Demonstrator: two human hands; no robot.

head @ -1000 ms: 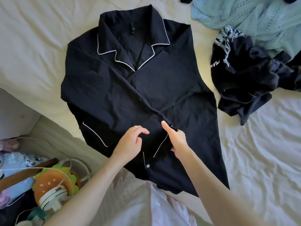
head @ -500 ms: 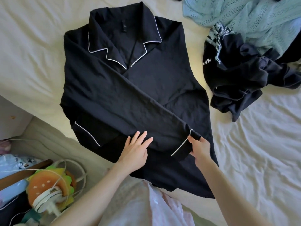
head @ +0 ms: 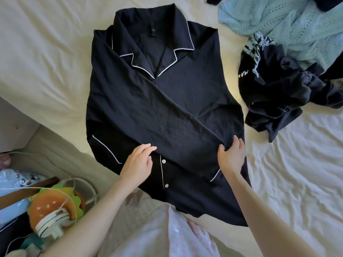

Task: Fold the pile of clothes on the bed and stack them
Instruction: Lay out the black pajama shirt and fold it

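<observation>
Right grip (head: 231, 157) seemingly pinches the crinkled navy pyjama shirt (head: 157, 101); left grip (head: 136, 164) rests flat.

shirt (head: 163, 101) flat on bed (head: 46, 52) | clothes pile (head: 289, 71) right of it, apart

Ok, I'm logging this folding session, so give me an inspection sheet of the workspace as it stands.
Surface: cream bed sheet, wrinkled.
Job's things: dark pyjama shirt spread flat, collar away from the person, one sleeve folded diagonally across the front.
Clutter: crumpled dark garment and light blue knit to the right, unfolded.
Grips: left hand rests on the shirt, fingers relaxed; right hand pinches the sleeve end.
Cables: white cord looped beside the bed.
Surroundings: burger-shaped gadget beside the bed, lower left.
</observation>
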